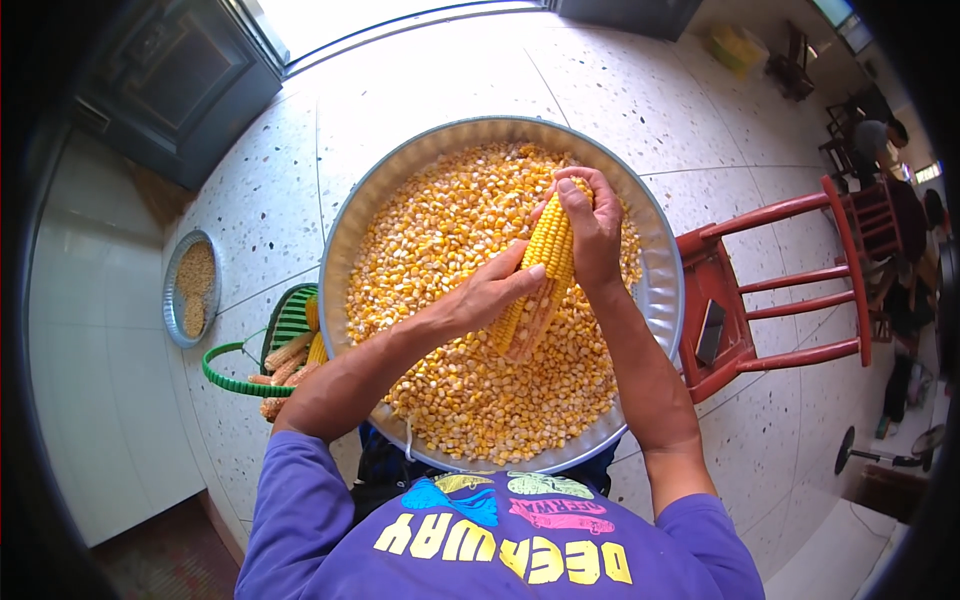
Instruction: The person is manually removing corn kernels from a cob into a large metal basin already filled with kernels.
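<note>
A partly shelled corn cob (551,247) is held at a slant above a wide metal basin (664,315). Yellow kernels cover much of it, while a bare strip shows on its lower right side. Around its upper end my right hand (596,217) is closed, thumb on the kernels. My left hand (495,289) grips the lower part from the left, its thumb lying across the cob. Loose corn kernels (442,262) fill most of the basin below both hands. The undersides of the fingers are hidden.
Left of the basin stands a green plastic basket (251,386) with bare cobs (289,364) in it. A small metal tray (172,300) of grain lies farther left. At right is a red wooden chair (802,285) with a phone (710,331) on it. Another person (874,142) is in the background.
</note>
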A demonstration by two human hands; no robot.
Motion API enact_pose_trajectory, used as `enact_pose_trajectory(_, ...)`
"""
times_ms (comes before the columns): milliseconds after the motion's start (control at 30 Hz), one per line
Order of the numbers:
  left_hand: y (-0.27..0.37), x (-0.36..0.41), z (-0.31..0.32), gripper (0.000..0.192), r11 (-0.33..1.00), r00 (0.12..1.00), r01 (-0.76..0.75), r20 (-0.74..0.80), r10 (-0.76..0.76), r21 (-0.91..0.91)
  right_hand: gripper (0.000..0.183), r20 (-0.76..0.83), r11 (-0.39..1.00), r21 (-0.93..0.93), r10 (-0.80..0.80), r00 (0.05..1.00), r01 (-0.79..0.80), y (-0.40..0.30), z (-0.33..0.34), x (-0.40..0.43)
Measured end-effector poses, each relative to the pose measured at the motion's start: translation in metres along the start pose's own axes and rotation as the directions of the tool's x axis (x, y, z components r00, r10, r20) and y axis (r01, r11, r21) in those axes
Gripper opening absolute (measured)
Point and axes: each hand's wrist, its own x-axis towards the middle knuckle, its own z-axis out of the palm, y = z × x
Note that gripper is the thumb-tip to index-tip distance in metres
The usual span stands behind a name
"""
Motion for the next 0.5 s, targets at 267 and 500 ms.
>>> enact_pose_trajectory(267, -0.005, -0.001, 0.002, 0.072, 0.999, 0.999, 0.042, -0.006, -0.043, -0.01, 0.024, 0.017, 0.996, 0.004, 0.088, 0.996, -0.088, 0.009, -0.003, 0.006)
enact_pose_trajectory(500, -0.01, 0.003, -0.001, 0.07, 0.987, 0.998, 0.059, 0.006, -0.058, -0.15, 0.026, -0.005, 0.994, -0.017, 0.104, 0.995, -0.104, 0.009, -0.001, 0.006)
